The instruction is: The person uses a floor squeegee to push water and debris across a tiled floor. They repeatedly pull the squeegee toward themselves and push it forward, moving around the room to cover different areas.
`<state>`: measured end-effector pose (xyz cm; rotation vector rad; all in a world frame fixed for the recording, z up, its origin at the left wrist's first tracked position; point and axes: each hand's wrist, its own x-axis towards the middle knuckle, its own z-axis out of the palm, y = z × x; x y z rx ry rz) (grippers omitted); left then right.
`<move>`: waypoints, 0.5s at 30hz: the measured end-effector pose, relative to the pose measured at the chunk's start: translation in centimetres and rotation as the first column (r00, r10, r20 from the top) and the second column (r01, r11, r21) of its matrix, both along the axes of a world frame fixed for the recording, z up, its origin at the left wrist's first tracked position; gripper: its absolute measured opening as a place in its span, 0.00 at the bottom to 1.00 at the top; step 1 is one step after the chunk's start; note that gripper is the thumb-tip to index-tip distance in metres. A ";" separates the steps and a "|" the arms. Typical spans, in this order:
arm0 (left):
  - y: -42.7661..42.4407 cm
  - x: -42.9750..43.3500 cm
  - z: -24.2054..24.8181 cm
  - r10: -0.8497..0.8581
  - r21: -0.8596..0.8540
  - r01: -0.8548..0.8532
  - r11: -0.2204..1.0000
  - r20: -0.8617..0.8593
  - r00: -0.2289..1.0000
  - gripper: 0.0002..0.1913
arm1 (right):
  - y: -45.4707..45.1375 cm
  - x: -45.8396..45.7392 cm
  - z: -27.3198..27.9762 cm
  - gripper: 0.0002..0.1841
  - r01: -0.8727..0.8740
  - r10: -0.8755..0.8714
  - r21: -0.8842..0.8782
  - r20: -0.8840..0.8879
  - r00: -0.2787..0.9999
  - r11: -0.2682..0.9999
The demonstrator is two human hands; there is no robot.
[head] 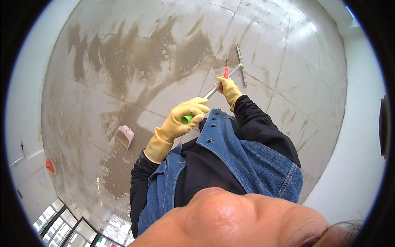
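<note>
My left hand (183,119), in a pale yellow rubber glove, is wrapped around the green grip (186,119) at the top of a floor squeegee's pole. Farther down the metal pole (213,91) is my right hand (229,88), gloved alike. It also holds a red-handled tool (226,71) with a thin dark tip pointing away from me; its exact kind is unclear. Beyond that hand, the long squeegee head (242,65) rests on the tiled floor (172,95). Muddy water (129,58) with some foam lies in patches to the left of the squeegee head.
A pale pink plastic scoop (125,136) lies on the wet floor to my left. Near the left wall (24,92) is a small red object (49,165). Another white wall (359,102) bounds the right side, with a dark object (383,126) on it. Dark-framed windows (66,220) stand lower left.
</note>
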<state>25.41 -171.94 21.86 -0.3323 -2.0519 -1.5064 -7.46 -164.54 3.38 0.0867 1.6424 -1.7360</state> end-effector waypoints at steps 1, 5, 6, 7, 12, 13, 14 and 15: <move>0.1 0.7 0.1 0.023 0.011 -0.023 1.000 0.016 1.000 0.02 | 0.0 0.6 0.2 0.14 -0.017 0.017 0.001 -0.021 1.000 1.000; -0.8 4.8 1.3 0.113 0.009 -0.114 0.993 0.052 0.992 0.02 | -3.1 4.7 -0.1 0.12 -0.139 0.136 -0.091 -0.037 0.990 0.986; -0.9 5.8 1.8 0.127 -0.012 -0.127 0.992 0.017 0.992 0.03 | -4.3 5.8 -0.2 0.11 -0.194 0.191 -0.060 -0.060 0.980 0.979; -1.2 6.7 2.2 0.167 -0.047 -0.165 0.985 0.036 0.985 0.03 | -5.8 6.8 -0.4 0.10 -0.230 0.228 -0.019 -0.085 0.970 0.973; -0.9 11.8 5.5 0.317 -0.152 -0.302 0.941 0.086 0.945 0.03 | -11.8 13.2 -0.4 0.14 -0.512 0.510 -0.037 -0.051 0.858 0.858; -0.4 13.0 6.0 0.355 -0.179 -0.334 0.925 0.097 0.930 0.03 | -12.8 14.9 -0.3 0.14 -0.555 0.553 -0.051 -0.042 0.832 0.831; 0.1 14.1 6.5 0.417 -0.236 -0.384 0.893 0.112 0.902 0.03 | -13.5 16.6 -0.2 0.13 -0.616 0.615 -0.037 -0.042 0.787 0.787; 0.9 15.3 6.9 0.437 -0.250 -0.401 0.881 0.108 0.893 0.03 | -14.1 18.5 -0.2 0.13 -0.662 0.660 -0.040 -0.057 0.749 0.748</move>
